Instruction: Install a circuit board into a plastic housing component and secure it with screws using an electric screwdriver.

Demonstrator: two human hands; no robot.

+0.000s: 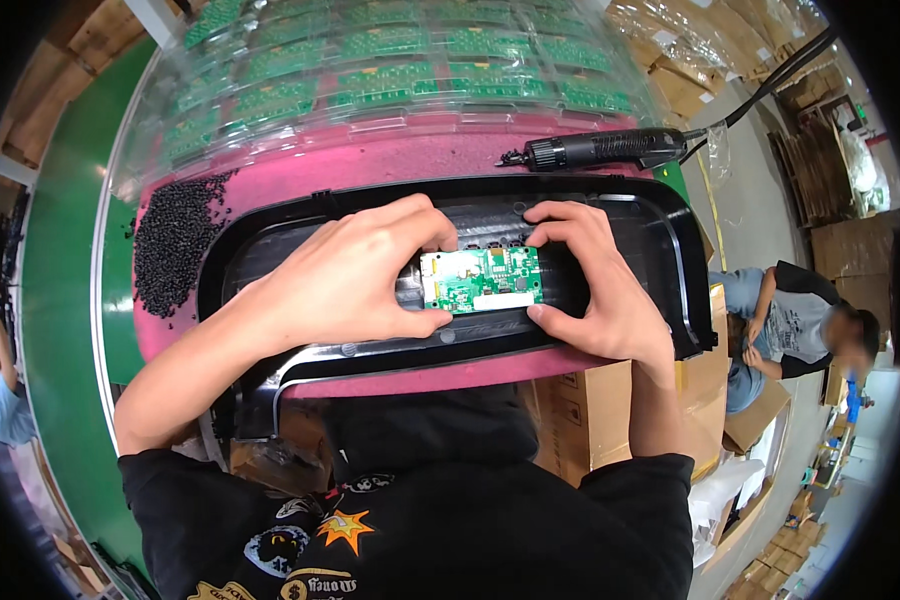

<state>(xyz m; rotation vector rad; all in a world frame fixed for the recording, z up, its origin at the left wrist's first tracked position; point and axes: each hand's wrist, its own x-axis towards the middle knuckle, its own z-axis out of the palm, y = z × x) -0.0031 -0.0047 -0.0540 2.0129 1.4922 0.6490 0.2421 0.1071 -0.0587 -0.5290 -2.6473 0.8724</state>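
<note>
A green circuit board [482, 275] with a white strip along its near edge lies over the middle of a long black plastic housing [660, 225]. My left hand [350, 275] grips the board's left end, thumb at the near corner and curled fingers at the far one. At the right end, my right hand [610, 290] has its thumb on the near corner and its bent fingers by the far edge. Small dark connectors show along that far edge. Whether the board touches the housing floor cannot be made out.
Beyond the housing, a black electric screwdriver [605, 150] lies on the pink mat [410, 155]. Small black screws [175, 240] are heaped at the left. Clear plastic trays [400, 85] of green boards fill the far side. Cardboard boxes [590, 420] and a seated person [805, 320] are at the right.
</note>
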